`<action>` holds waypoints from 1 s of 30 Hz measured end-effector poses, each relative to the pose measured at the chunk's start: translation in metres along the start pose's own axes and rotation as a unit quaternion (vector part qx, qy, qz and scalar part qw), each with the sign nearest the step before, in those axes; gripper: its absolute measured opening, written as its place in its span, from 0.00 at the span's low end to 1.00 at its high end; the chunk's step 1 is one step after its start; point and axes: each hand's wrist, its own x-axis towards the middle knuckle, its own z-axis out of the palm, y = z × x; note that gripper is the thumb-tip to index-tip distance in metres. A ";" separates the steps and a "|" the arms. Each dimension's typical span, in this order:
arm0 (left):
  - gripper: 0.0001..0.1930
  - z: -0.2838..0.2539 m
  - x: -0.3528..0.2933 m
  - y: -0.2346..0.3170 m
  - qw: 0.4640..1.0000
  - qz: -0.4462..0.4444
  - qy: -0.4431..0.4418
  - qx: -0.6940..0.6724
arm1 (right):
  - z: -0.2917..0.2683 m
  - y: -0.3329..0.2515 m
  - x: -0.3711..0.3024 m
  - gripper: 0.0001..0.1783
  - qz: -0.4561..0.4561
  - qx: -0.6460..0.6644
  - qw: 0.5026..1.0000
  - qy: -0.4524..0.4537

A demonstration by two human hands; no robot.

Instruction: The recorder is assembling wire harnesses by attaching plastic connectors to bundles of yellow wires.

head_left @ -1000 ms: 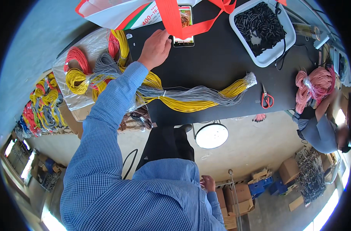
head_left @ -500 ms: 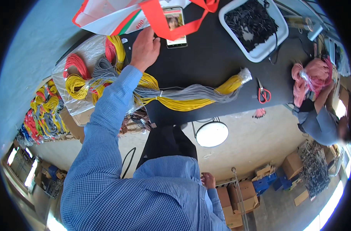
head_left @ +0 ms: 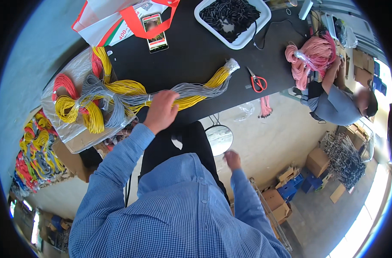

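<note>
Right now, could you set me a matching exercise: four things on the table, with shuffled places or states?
1. red-handled metal scissors
2. white rectangular plastic tray
3. black rectangular phone
4. long yellow-and-grey wire bundle

A. nearest the left hand
B. holding small black pieces
C. right of item 4's wrapped end
D. crossed by a red strap

Pairs: 1-C, 2-B, 3-D, 4-A

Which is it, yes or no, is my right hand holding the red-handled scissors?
No, the red-handled scissors lie on the black tabletop, apart from your right hand.
</note>
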 end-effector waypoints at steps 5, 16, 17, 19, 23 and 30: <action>0.18 0.038 -0.004 0.042 0.997 -0.012 -0.075 0.025 | -0.071 -0.114 0.144 0.13 -0.085 0.039 0.988 0.124; 0.37 0.123 0.050 0.059 0.951 -0.091 -0.151 0.256 | -0.077 -0.259 0.294 0.28 0.037 0.313 0.948 0.043; 0.37 0.124 0.045 0.065 0.948 -0.104 -0.155 0.257 | -0.073 -0.253 0.289 0.28 0.068 0.420 0.905 0.003; 0.38 0.118 0.034 0.071 0.937 -0.178 -0.175 0.243 | -0.077 -0.266 0.265 0.26 0.081 0.383 0.920 -0.030; 0.48 0.071 0.082 0.133 0.961 -0.134 0.039 0.238 | -0.112 -0.273 0.220 0.25 -0.045 0.347 0.932 -0.099; 0.43 0.050 0.078 0.150 0.968 -0.233 0.082 -0.044 | -0.165 -0.373 0.121 0.26 -0.293 0.130 0.945 -0.070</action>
